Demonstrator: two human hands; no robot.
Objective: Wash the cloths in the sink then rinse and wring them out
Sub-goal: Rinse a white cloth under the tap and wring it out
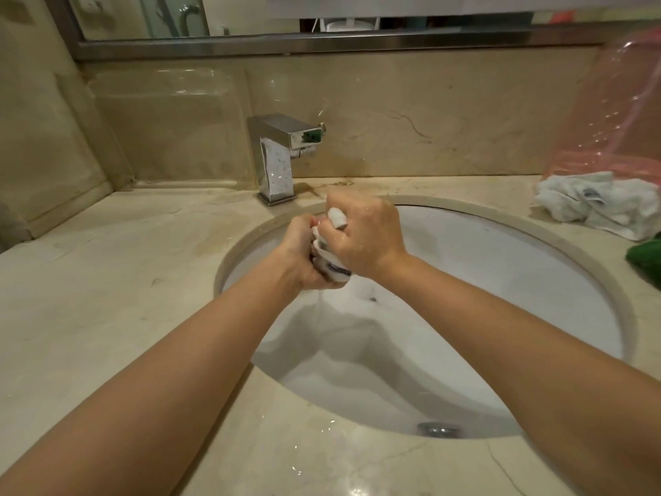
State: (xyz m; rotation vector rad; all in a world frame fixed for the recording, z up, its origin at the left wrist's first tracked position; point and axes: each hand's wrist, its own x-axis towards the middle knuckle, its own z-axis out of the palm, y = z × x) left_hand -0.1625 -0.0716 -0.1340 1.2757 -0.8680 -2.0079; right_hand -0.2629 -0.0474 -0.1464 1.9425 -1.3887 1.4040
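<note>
Head view: both forearms reach forward over an oval white sink (500, 266) set in a beige marble bench (107, 298).
Left hand (304, 252): fingers curled round the lower end of a white cloth (331, 259), gripping it tight.
Right hand (365, 234): clenched round the upper end of the same cloth, a white tip poking out between the fingers.
Cloth position: bunched between the two hands, held above the basin's far left part, in front of the tap; a dark printed band shows on its lower edge.
Water: a thin stream runs from the cloth down into the basin.
Tap (282, 155): square chrome, standing on the bench behind the sink.
Other cloths (593, 202): a crumpled white heap on the bench at the right, well apart from the hands.
Pink plastic bag (615, 109): translucent, just behind that heap.
Green item (645, 259): at the right edge, too cut off to tell.
</note>
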